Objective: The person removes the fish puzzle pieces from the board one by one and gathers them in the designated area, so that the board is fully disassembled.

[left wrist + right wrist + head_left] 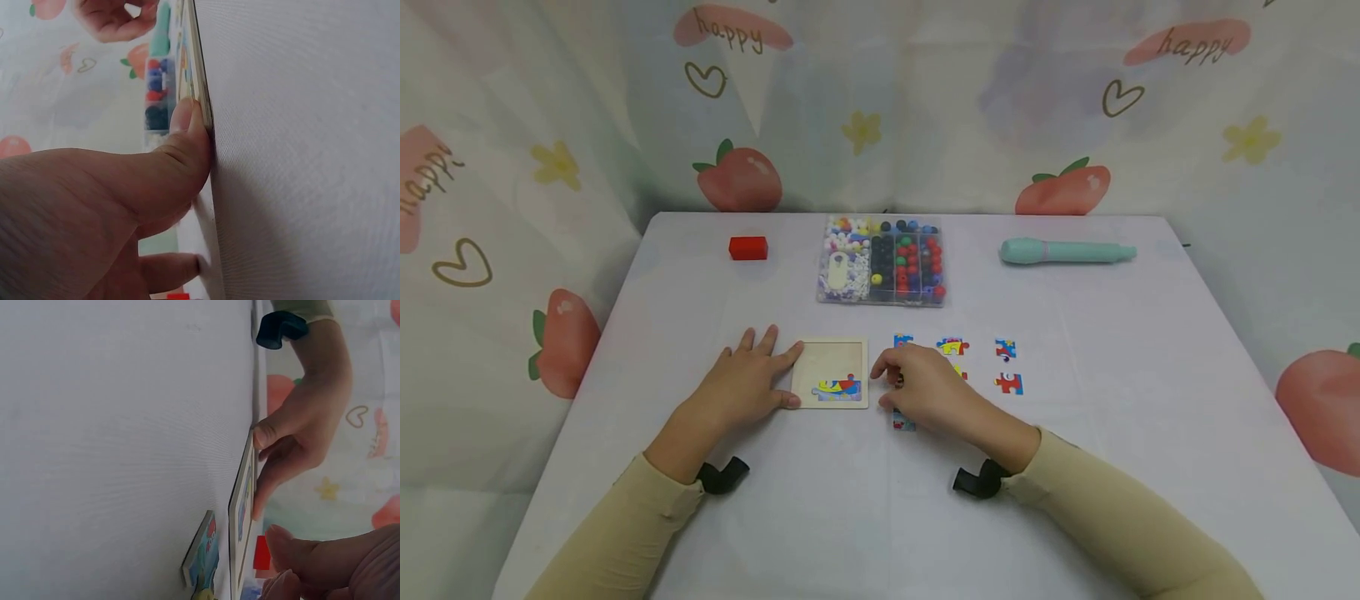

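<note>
A curtain printed with strawberries, hearts and the word "happy" hangs behind a table [775, 517] draped in pale lilac cloth. Largest on it is the clear bead box [882, 260] at twelve o'clock, its compartments sorted by colour, with a mint green pen-shaped tool [1066, 251] at two o'clock and a small red block [748, 247] at eleven, all pushed back out of the working space.

At the centre lies the wooden puzzle tray [831, 373], a few pieces already seated along its near edge. The left hand [743, 387] lies flat at the tray's nine o'clock side, fingers straight, thumb [187, 134] and forefinger pressed against its edge, likely to stop it sliding. The right hand [925, 389] sits just at the tray's three o'clock, fingers curled down over the loose puzzle pieces [1009, 367] spread there in rows for easy picking. It seems to be pinching one, but the head view hides it and the wrist view does not settle the matter, so I cannot tell.
</note>
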Demonstrator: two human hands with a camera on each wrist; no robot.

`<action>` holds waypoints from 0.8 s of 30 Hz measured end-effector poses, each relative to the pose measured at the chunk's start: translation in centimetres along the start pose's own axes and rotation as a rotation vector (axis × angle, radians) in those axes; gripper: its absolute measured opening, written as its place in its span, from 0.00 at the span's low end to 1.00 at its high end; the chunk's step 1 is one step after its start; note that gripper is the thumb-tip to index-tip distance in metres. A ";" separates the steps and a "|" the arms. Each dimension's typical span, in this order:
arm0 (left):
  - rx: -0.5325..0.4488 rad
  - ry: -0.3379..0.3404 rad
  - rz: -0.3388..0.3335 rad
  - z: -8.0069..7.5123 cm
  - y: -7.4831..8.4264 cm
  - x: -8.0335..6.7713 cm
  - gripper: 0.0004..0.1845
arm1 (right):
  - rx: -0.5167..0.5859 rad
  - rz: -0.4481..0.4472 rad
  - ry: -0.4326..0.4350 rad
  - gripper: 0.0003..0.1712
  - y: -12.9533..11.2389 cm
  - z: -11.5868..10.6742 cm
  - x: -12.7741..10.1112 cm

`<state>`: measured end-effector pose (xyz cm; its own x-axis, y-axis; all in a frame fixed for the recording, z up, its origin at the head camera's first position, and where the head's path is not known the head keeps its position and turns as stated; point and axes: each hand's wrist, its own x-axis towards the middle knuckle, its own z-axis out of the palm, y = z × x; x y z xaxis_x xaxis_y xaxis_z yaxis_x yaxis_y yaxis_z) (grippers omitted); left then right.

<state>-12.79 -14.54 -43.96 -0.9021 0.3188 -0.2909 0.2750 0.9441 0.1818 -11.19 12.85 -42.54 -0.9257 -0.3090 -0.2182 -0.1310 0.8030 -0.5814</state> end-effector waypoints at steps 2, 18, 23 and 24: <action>-0.004 -0.005 -0.007 0.0 0.1 0.0 0.48 | 0.005 -0.035 -0.011 0.17 -0.5 0.1 0.4; -0.004 -0.014 -0.021 0.0 -0.1 0.1 0.48 | 0.001 -0.216 -0.096 0.22 -3.1 1.8 3.8; -0.007 -0.008 -0.015 0.1 -0.2 0.1 0.48 | -0.025 -0.246 -0.131 0.23 -3.5 2.7 4.4; -0.007 -0.006 -0.014 0.1 -0.2 0.1 0.48 | -0.028 -0.246 -0.140 0.24 -3.5 2.8 4.4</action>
<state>-12.93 -14.66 -44.15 -0.9037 0.3064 -0.2992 0.2603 0.9478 0.1843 -13.83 7.20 -43.68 -0.8071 -0.5621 -0.1807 -0.3570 0.7083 -0.6090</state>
